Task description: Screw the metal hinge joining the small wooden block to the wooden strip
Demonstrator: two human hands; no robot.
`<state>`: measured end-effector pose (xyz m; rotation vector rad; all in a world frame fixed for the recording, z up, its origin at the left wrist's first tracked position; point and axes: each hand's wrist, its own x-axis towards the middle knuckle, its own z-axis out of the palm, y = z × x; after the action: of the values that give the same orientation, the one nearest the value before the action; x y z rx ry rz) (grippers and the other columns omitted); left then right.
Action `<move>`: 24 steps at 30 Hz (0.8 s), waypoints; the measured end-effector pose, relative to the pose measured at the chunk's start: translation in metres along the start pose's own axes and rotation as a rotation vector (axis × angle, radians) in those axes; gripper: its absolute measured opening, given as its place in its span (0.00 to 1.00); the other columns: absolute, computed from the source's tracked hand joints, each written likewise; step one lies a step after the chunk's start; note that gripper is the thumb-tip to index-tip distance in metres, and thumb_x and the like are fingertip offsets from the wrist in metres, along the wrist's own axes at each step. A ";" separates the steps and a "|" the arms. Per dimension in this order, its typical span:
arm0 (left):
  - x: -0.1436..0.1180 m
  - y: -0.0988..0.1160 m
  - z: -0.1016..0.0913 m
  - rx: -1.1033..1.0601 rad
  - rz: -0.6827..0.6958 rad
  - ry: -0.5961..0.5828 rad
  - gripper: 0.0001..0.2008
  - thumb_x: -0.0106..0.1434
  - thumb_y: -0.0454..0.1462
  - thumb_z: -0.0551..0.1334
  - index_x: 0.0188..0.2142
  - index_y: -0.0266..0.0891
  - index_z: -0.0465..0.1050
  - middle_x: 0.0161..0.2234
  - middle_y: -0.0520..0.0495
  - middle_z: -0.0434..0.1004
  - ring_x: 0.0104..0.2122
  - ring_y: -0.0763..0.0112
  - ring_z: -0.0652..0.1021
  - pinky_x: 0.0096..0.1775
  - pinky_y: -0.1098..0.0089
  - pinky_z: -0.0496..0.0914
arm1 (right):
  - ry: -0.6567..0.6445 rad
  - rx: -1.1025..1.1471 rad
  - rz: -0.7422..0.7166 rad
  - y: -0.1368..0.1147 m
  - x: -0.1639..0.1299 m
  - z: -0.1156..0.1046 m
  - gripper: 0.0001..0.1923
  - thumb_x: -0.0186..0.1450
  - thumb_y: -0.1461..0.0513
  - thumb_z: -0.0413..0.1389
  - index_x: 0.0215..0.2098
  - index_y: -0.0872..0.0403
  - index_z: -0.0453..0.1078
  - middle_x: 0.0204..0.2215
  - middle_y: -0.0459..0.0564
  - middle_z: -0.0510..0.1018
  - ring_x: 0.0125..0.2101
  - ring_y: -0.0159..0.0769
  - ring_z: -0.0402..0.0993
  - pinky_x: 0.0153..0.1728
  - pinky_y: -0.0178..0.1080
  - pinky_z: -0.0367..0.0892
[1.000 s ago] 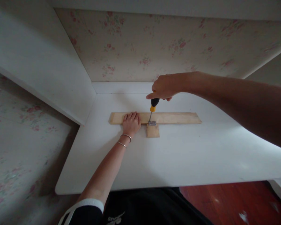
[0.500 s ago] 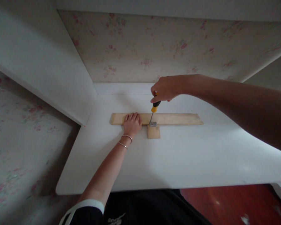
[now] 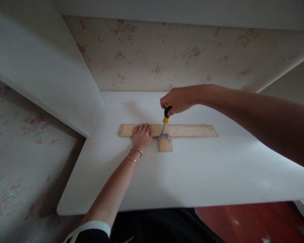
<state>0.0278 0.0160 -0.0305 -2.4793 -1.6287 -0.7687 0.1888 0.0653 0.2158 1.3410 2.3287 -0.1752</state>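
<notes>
1. Head view: my left hand [image 3: 142, 136] lies flat, palm down, on the long pale wooden strip [image 3: 187, 130], pressing it onto the white counter [image 3: 192, 175]. Spread like that it closes around nothing; it seems to be there to pin the wood so it cannot slide or twist.

2. My right hand [image 3: 177, 100] is curled tight around the black-and-yellow screwdriver [image 3: 165, 118], its grip wrapped over the top of the handle. The tool stands nearly upright, leaning slightly toward 1 o'clock, so a push runs straight down the shaft.

3. The tip meets the small silver metal hinge [image 3: 164, 136], which bridges the joint between the strip and the short square wooden block [image 3: 165, 145] butted against the strip's near edge, at 6 o'clock of the hinge. I cannot make out a screw head.

4. The left hand sits just beside the hinge, at its 9 o'clock, close enough to steady the joint yet out of the blade's way.

5. The whole assembly rests toward the counter's 12 o'clock side, near the floral wallpapered wall [image 3: 154, 54].
</notes>
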 end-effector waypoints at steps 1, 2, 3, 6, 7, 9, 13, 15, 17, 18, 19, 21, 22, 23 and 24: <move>0.000 0.000 0.000 0.001 0.000 0.000 0.17 0.67 0.39 0.48 0.48 0.40 0.71 0.50 0.43 0.73 0.51 0.60 0.70 0.54 0.56 0.57 | -0.032 -0.019 0.032 0.001 0.001 0.001 0.24 0.60 0.47 0.53 0.45 0.53 0.72 0.26 0.50 0.78 0.30 0.39 0.72 0.33 0.39 0.59; 0.000 0.000 0.000 0.001 -0.002 0.000 0.17 0.67 0.39 0.48 0.48 0.40 0.71 0.50 0.43 0.73 0.51 0.60 0.70 0.54 0.56 0.57 | -0.056 -0.027 0.059 0.001 0.001 0.001 0.25 0.61 0.46 0.50 0.45 0.54 0.72 0.25 0.51 0.77 0.29 0.39 0.72 0.33 0.40 0.59; 0.000 0.000 0.000 0.001 -0.003 0.000 0.17 0.67 0.39 0.48 0.48 0.40 0.71 0.50 0.43 0.73 0.51 0.60 0.70 0.54 0.56 0.58 | -0.055 -0.018 0.069 0.001 0.002 0.001 0.27 0.62 0.44 0.48 0.46 0.54 0.71 0.25 0.51 0.77 0.29 0.39 0.72 0.33 0.40 0.59; 0.000 0.000 -0.001 -0.004 -0.001 0.002 0.17 0.67 0.39 0.48 0.48 0.40 0.71 0.50 0.43 0.73 0.51 0.60 0.70 0.53 0.56 0.58 | -0.004 0.049 -0.035 0.001 0.001 0.001 0.31 0.58 0.45 0.54 0.55 0.52 0.64 0.31 0.50 0.79 0.31 0.39 0.73 0.33 0.39 0.60; 0.000 0.000 -0.001 -0.007 0.001 0.003 0.17 0.67 0.39 0.48 0.48 0.40 0.71 0.50 0.43 0.73 0.51 0.59 0.70 0.53 0.56 0.58 | -0.010 0.057 -0.060 0.001 0.000 0.001 0.31 0.57 0.47 0.56 0.56 0.51 0.63 0.31 0.49 0.79 0.30 0.38 0.73 0.33 0.38 0.60; 0.000 0.000 -0.001 -0.008 0.005 0.005 0.17 0.67 0.38 0.48 0.48 0.40 0.71 0.50 0.43 0.74 0.51 0.59 0.70 0.53 0.56 0.58 | -0.044 0.034 -0.002 -0.001 -0.001 0.000 0.25 0.59 0.50 0.56 0.51 0.52 0.68 0.27 0.49 0.78 0.29 0.38 0.73 0.33 0.40 0.60; 0.001 0.000 0.000 0.000 0.004 0.009 0.17 0.67 0.38 0.48 0.47 0.40 0.72 0.49 0.42 0.74 0.50 0.60 0.70 0.53 0.56 0.58 | 0.005 0.022 0.079 -0.001 0.000 0.001 0.26 0.60 0.46 0.52 0.48 0.54 0.70 0.29 0.52 0.78 0.33 0.43 0.73 0.36 0.42 0.60; 0.001 0.000 0.000 0.001 0.000 0.010 0.17 0.67 0.38 0.48 0.47 0.40 0.72 0.49 0.42 0.74 0.50 0.60 0.70 0.53 0.56 0.59 | 0.018 0.049 -0.014 0.000 0.000 0.002 0.29 0.57 0.48 0.56 0.53 0.51 0.66 0.33 0.50 0.79 0.36 0.42 0.73 0.37 0.41 0.60; 0.001 0.000 0.000 -0.002 -0.002 0.008 0.17 0.67 0.38 0.48 0.47 0.40 0.72 0.49 0.43 0.74 0.51 0.60 0.70 0.53 0.56 0.59 | -0.026 0.034 -0.005 0.000 0.000 0.002 0.28 0.57 0.50 0.57 0.53 0.52 0.66 0.31 0.50 0.79 0.35 0.42 0.73 0.36 0.41 0.60; 0.001 0.000 0.000 -0.004 -0.002 0.007 0.17 0.67 0.38 0.48 0.47 0.40 0.72 0.49 0.43 0.74 0.51 0.60 0.70 0.53 0.56 0.58 | -0.046 0.017 0.040 0.000 -0.001 0.002 0.26 0.58 0.50 0.56 0.52 0.53 0.67 0.29 0.51 0.78 0.34 0.43 0.74 0.36 0.41 0.60; 0.001 0.000 0.000 -0.005 -0.003 0.006 0.17 0.67 0.38 0.48 0.48 0.40 0.72 0.49 0.43 0.74 0.50 0.60 0.70 0.53 0.56 0.58 | -0.051 0.006 0.084 -0.001 -0.001 0.001 0.25 0.60 0.49 0.54 0.50 0.55 0.69 0.27 0.52 0.78 0.33 0.44 0.74 0.36 0.42 0.60; 0.001 0.001 -0.001 -0.006 -0.005 0.002 0.17 0.66 0.38 0.49 0.48 0.40 0.72 0.49 0.43 0.74 0.50 0.60 0.70 0.53 0.56 0.58 | -0.023 0.017 0.090 -0.002 -0.002 0.000 0.27 0.61 0.46 0.52 0.51 0.54 0.68 0.28 0.53 0.78 0.33 0.44 0.74 0.37 0.43 0.60; 0.001 0.001 -0.001 -0.004 -0.006 -0.001 0.17 0.67 0.39 0.48 0.48 0.40 0.72 0.49 0.43 0.74 0.50 0.60 0.70 0.53 0.56 0.58 | -0.006 0.032 0.044 -0.002 -0.003 0.000 0.28 0.60 0.46 0.53 0.53 0.53 0.67 0.30 0.52 0.79 0.34 0.44 0.74 0.37 0.42 0.60; 0.001 0.001 -0.002 -0.003 -0.006 -0.003 0.17 0.67 0.39 0.48 0.48 0.40 0.71 0.49 0.43 0.74 0.50 0.60 0.70 0.53 0.56 0.58 | 0.002 0.044 -0.008 -0.001 -0.003 0.000 0.29 0.59 0.47 0.54 0.54 0.52 0.66 0.31 0.51 0.79 0.34 0.42 0.74 0.37 0.41 0.60; 0.001 0.001 -0.002 -0.002 -0.005 -0.005 0.17 0.67 0.39 0.48 0.48 0.40 0.71 0.49 0.43 0.74 0.50 0.60 0.70 0.53 0.56 0.58 | -0.007 0.039 -0.036 -0.001 -0.003 0.000 0.28 0.59 0.48 0.55 0.54 0.51 0.66 0.30 0.50 0.79 0.34 0.41 0.73 0.36 0.41 0.60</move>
<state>0.0280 0.0154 -0.0283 -2.4816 -1.6379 -0.7654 0.1890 0.0621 0.2173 1.3145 2.3562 -0.2370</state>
